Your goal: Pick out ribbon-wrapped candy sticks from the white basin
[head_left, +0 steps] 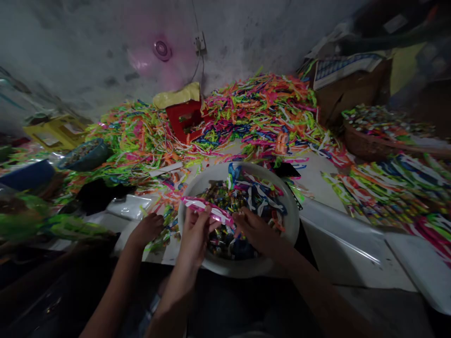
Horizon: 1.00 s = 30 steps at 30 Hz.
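A pink-and-white plastic piece (208, 209), long and slightly curved, lies across the fingers of my left hand (197, 227), which grips it from below over a round basin. At the piece's right end, the fingers of my right hand (255, 231) are pinched together; whatever small part lies between them is hidden. Beneath both hands, the pale basin (292, 225) holds many small multicoloured beads or candy-like bits (225, 195). Blue-and-white plastic pieces (260, 199) lie on its right side.
Heaps of bright plastic strips (260, 103) cover the table's back. A co-worker's hand (150, 230) is at the left. A red crate (186, 119) stands behind, below a spinning pink fan (162, 49). Finished-looking rows of strips (373, 188) and a brown basket (366, 141) lie right.
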### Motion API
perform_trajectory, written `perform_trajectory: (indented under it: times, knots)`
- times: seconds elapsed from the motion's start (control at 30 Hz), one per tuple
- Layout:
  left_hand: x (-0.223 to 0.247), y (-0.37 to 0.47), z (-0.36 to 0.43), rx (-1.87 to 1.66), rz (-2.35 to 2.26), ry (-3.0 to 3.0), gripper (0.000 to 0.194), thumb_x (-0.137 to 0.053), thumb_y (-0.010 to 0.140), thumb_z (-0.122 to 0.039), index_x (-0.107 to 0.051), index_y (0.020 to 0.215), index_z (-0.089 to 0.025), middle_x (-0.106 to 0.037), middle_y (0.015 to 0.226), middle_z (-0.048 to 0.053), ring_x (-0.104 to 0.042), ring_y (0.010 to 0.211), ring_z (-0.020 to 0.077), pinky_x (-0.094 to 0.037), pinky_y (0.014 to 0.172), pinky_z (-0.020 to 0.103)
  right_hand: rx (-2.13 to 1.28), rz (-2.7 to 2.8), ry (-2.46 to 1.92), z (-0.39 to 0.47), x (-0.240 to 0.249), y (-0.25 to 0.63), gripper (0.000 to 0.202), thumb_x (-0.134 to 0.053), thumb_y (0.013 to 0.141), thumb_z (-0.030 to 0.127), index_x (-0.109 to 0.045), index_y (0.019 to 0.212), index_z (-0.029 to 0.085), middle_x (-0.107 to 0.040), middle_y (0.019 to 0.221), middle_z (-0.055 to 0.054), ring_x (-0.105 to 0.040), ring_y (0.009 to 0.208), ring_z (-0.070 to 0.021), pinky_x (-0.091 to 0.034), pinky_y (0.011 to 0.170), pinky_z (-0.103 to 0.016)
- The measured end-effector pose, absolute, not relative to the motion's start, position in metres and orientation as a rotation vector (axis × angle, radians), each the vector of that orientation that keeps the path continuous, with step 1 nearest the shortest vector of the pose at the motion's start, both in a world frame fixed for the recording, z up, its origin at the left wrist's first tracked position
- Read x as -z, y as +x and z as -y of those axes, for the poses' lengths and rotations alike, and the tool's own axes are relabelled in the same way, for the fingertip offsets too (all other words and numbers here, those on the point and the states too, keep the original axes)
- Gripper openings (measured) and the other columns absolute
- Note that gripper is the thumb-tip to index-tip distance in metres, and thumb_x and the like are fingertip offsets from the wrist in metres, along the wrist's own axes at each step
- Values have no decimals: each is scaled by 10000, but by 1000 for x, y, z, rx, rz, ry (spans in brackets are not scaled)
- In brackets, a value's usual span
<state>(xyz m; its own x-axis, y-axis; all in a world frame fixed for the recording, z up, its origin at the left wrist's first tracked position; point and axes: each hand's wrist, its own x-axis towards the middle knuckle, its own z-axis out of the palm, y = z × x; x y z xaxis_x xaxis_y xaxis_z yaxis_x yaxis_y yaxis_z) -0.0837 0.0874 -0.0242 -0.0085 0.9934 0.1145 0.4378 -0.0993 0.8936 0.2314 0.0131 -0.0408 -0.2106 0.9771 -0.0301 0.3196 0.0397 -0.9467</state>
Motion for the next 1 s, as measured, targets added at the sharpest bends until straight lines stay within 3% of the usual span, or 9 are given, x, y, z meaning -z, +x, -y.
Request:
perform_trajectory:
  times: [0.07,0.17,0.23,0.47,0.6,0.7,0.8,0.9,1.0]
  knots:
    - [20,-92,-86,-1071,-1482,1542,364,-683,695,-170,-435,432,-214,-396,411,-32,-530,537,126,-472,660,239,-1403,1544,-1237,-13,41,230,392,-320,902,572,-403,831,195,-573,591,30,-551,522,-122,-402,518,-231]
    - [22,-56,-65,-1107,-1437,1461,205,-598,807,-309,-577,639,-193,-564,628,-4,-582,671,137,-485,679,272,-1575,1455,-1112,-13,39,230,381,-402,861,579,-404,871,198,-573,580,41,-517,432,-105,-381,433,-212]
    - [29,-12,-45,-1123,-1388,1415,211,-562,835,-357,-614,857,-154,-635,809,29,-596,725,140,-494,690,314,-1540,1367,-1084,-13,39,233,366,-513,811,551,-389,818,207,-570,587,53,-482,408,-87,-351,406,-198]
    - [34,80,-7,-1193,-1221,1132,229,-719,692,-331,-690,879,-203,-687,799,-2,-612,760,142,-461,693,217,-1245,1124,-1083,-15,41,237,374,-601,790,450,-317,717,218,-534,617,58,-490,463,-100,-376,437,-222]
    - [29,75,-7,-1141,-1139,1182,273,-690,727,-316,-704,981,-218,-703,1006,25,-611,953,178,-439,854,240,-1160,1087,-1007,-15,38,237,367,-588,812,414,-290,711,224,-491,618,69,-503,478,-108,-392,455,-233]
    - [31,75,-8,-1030,-1125,1340,303,-651,760,-310,-684,1043,-208,-686,1075,43,-601,996,194,-427,887,261,-1117,1157,-1028,-16,37,239,325,-556,838,426,-329,723,223,-460,572,71,-501,480,-112,-396,472,-234]
    - [34,78,-10,-990,-1145,1415,304,-610,788,-318,-664,1050,-172,-697,1017,58,-611,910,179,-438,808,251,-1049,1316,-1120,-15,38,239,257,-461,893,456,-462,816,211,-513,579,40,-519,522,-121,-404,509,-234]
    - [36,81,-12,-867,-1106,1372,307,-565,814,-368,-652,1006,-145,-706,770,30,-566,618,126,-407,588,216,-1023,1480,-1115,-14,38,238,289,-428,910,462,-531,991,205,-585,749,-2,-549,621,-123,-420,567,-233]
    - [36,82,-14,-814,-1031,1306,329,-552,819,-414,-656,963,-136,-654,629,-4,-492,522,100,-356,517,198,-999,1566,-1097,-10,37,238,313,-431,911,465,-552,1057,216,-599,874,-23,-558,712,-132,-417,609,-231]
